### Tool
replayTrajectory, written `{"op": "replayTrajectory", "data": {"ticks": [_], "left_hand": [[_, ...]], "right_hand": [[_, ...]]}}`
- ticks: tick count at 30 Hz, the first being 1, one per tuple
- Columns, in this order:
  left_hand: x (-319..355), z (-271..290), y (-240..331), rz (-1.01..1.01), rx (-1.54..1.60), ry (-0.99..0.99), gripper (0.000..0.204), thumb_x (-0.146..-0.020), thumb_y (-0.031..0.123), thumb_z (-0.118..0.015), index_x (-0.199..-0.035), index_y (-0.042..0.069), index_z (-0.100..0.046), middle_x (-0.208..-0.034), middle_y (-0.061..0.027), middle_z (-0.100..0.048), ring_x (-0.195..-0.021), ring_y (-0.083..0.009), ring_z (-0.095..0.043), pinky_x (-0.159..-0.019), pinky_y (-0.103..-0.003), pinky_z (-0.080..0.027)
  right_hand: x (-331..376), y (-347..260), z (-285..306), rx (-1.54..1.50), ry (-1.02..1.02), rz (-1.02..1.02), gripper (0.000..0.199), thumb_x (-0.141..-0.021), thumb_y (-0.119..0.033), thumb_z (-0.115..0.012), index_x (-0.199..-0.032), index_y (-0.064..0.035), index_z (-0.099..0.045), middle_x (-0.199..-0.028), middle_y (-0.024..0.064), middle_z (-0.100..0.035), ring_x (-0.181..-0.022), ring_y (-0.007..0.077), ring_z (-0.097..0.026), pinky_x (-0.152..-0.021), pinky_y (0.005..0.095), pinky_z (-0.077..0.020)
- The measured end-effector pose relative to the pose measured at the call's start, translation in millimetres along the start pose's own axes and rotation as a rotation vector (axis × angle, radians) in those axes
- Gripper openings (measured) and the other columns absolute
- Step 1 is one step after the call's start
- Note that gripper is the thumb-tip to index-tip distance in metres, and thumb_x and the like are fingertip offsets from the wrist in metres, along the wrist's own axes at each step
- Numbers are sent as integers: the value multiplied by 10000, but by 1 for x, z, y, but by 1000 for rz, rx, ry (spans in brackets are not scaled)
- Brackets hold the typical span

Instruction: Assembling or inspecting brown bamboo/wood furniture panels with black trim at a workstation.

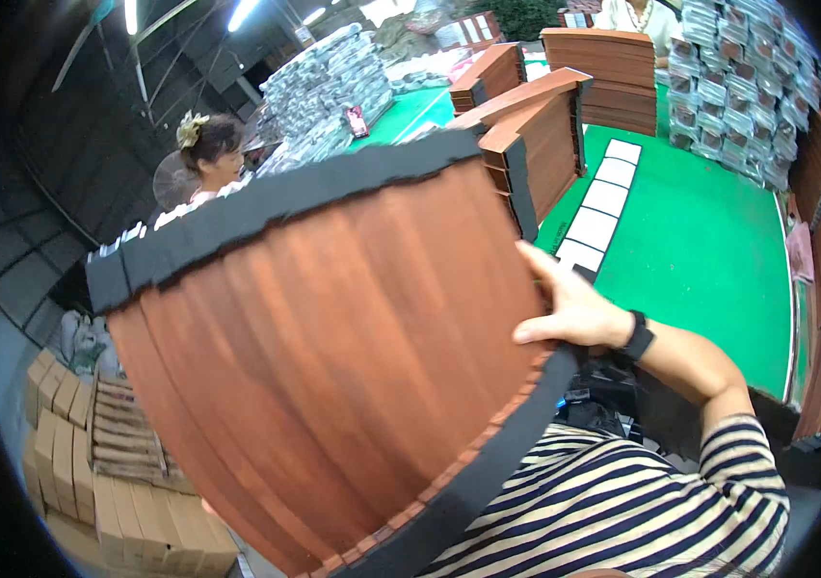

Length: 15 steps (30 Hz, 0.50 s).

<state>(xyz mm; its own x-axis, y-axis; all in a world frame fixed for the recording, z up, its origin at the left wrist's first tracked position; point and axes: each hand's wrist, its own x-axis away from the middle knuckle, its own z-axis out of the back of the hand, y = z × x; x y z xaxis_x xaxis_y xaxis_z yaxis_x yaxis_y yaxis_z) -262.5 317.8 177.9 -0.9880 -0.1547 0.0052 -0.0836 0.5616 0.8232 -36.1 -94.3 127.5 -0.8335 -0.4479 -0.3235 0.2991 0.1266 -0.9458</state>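
A big stack of brown wood-grain panels [333, 356] with black strips along two ends fills the middle of the view, tilted and close to my body. My right hand [579, 306], a black band on its wrist, grips the stack's right edge, with the thumb lying on the brown face. At the opposite lower-left edge only a sliver of my left hand [206, 505] shows against the stack. The rest of that hand is hidden behind the panels.
More brown panel stacks [545, 144] stand on the green table [700, 260], beside a row of white squares [594, 226]. Plastic-wrapped packs [743, 91] are piled at the back right. Cardboard boxes [145, 525] and a wooden pallet [131, 433] lie lower left. A co-worker [208, 159] is at the left.
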Motion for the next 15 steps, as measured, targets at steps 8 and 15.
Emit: {"op": "replayTrajectory", "data": {"ticks": [8,15], "left_hand": [[-7,17,38,-122,-76,161,551,-1004,444,-367,-1360,27,-409,-1330,-139,-502,-1157,-239,-537,-987,-403,-442],[-106,-40,36,-93,-129,57,553,-1006,456,-353,-1358,34,-417,-1308,-139,-517,-1137,-241,-549,-965,-402,-459]], "right_hand": [[-73,62,-84,-388,-283,-51,965,-677,-184,-857,-1433,-2,-285,-1400,105,-431,-1291,188,-390,-1098,338,-299],[-103,104,-78,-455,-266,-273,949,-698,-200,-842,-1435,1,-279,-1399,97,-428,-1286,184,-403,-1088,334,-315]]}}
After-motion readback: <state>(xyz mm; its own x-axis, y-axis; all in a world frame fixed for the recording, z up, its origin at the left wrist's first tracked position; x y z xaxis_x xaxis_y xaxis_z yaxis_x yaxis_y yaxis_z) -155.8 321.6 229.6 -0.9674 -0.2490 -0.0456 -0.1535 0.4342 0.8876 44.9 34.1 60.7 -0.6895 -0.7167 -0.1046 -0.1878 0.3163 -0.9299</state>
